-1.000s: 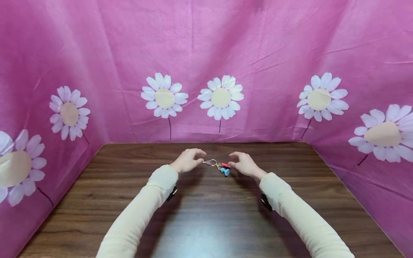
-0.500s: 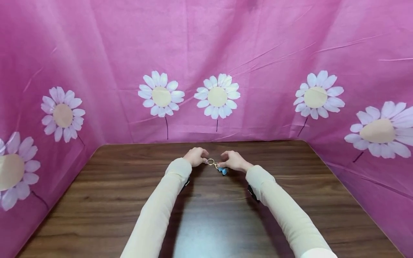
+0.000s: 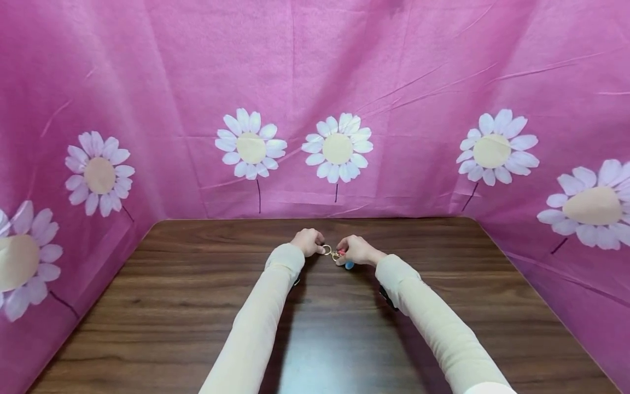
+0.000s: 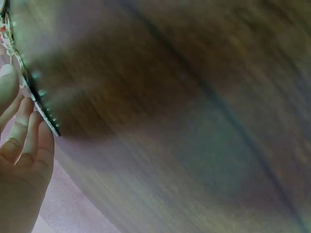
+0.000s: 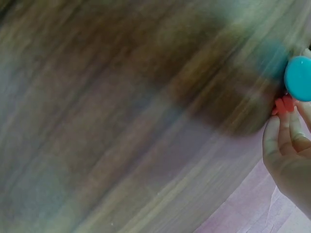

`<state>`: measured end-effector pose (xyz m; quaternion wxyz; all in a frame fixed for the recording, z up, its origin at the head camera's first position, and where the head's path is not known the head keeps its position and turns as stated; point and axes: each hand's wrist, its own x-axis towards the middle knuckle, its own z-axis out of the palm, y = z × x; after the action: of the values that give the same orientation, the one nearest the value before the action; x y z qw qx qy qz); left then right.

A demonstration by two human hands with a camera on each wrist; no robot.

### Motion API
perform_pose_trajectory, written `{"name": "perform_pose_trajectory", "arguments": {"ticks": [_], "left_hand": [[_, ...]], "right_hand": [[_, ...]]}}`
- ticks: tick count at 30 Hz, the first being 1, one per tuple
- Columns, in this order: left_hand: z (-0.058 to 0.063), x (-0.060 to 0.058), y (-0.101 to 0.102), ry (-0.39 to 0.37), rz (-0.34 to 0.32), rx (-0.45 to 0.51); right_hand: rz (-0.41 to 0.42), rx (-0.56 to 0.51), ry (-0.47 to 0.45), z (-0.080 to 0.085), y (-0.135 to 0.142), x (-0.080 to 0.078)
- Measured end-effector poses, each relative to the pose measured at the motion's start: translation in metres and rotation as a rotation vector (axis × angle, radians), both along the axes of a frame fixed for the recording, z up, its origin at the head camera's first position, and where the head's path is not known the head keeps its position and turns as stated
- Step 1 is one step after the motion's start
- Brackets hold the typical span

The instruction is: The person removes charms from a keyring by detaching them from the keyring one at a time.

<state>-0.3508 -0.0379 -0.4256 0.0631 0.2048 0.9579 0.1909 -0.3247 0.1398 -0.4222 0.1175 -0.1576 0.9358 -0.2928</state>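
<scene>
A keychain with a gold ring and clasp (image 3: 335, 255) spans the gap between both hands over the far part of the table. My left hand (image 3: 307, 242) pinches its left end; in the left wrist view the fingers lie along a flat, studded strap (image 4: 44, 115). From the other side my right hand (image 3: 358, 251) pinches the charms. A red charm (image 3: 341, 252) shows between thumb and fingers, and a round blue end of another charm (image 3: 349, 265) sticks out below them. The right wrist view shows that blue charm (image 5: 298, 78) large at the edge, partly cut off.
The brown wooden table (image 3: 197, 306) ends at a pink curtain (image 3: 295, 65) printed with white daisies, which encloses the back and both sides. Cream sleeves (image 3: 256, 317) cover both forearms.
Both hands have come closer together. The left fingers now cover the purple strap seen earlier, and the right hand has moved left onto the charms, hiding most of them.
</scene>
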Motion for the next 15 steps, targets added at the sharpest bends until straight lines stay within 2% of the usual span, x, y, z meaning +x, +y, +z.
{"name": "perform_pose_trajectory", "arguments": {"ticks": [4, 8, 15], "left_hand": [[0.0, 0.002, 0.001, -0.01, -0.006, -0.015], [0.002, 0.003, 0.0, -0.025, -0.013, 0.015], [0.004, 0.007, -0.003, -0.069, 0.042, 0.075]], "right_hand": [[0.011, -0.026, -0.014, -0.003, 0.002, 0.0], [0.017, -0.05, -0.011, -0.006, 0.005, 0.0], [0.046, -0.106, 0.005, -0.006, 0.011, 0.001]]}}
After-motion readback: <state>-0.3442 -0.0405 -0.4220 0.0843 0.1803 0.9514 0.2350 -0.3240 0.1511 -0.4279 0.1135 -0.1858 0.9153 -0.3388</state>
